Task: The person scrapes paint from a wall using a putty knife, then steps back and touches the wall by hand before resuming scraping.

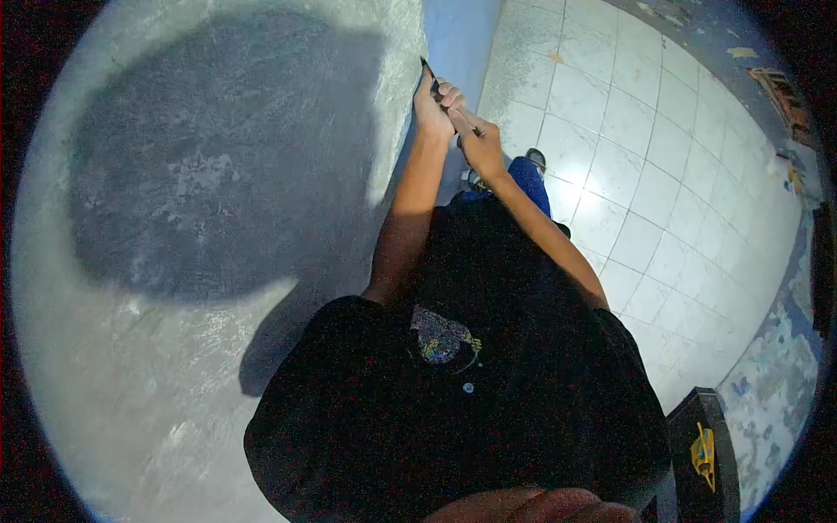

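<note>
Left hand (432, 112) and right hand (484, 150) closed on slim black pointed tool (426, 67), axis 11-to-5 o'clock, left nearer tip.

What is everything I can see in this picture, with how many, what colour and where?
Rough wall: one, pale grey, left side, with dark shadows on it
Smooth strip: one, blue, top centre
Tiled floor: one, whitish, right of the hands
Patchy wall: one, blue and white, far right
Unclear item: one, reddish-brown, upper right
Boxy object: one, black, lower right
Small item: one, yellow, on the boxy object
Slender tool: one, dark, in both hands
Shirt: one, black with a print, bottom centre
Trousers: blue, beyond the shirt
Shoe: at least one, dark, near the trousers
Left hand, right hand: one each, bare, top centre
</note>
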Action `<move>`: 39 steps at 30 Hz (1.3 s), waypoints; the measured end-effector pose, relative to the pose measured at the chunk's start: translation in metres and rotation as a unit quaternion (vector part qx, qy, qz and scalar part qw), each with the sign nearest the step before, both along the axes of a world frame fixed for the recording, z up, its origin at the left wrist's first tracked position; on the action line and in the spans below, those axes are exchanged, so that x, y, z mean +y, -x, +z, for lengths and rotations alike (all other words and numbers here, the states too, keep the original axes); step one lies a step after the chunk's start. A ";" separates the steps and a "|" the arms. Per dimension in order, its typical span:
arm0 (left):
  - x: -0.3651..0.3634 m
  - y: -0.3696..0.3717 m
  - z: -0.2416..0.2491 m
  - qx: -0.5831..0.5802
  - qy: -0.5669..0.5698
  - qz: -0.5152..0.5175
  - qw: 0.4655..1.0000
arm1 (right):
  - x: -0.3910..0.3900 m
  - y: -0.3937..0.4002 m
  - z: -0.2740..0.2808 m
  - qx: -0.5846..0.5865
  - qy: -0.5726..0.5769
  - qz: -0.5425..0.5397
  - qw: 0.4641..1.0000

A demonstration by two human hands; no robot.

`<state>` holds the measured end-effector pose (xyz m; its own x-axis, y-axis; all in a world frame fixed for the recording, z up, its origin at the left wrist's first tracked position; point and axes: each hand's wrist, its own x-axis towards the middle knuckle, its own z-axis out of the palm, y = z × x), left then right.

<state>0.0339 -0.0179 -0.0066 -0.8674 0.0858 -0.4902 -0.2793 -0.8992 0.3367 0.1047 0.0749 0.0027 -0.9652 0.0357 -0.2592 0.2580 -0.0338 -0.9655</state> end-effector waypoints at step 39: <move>0.008 0.000 0.003 -0.016 0.042 0.027 0.999 | 0.006 0.004 0.001 -0.039 0.075 0.004 0.996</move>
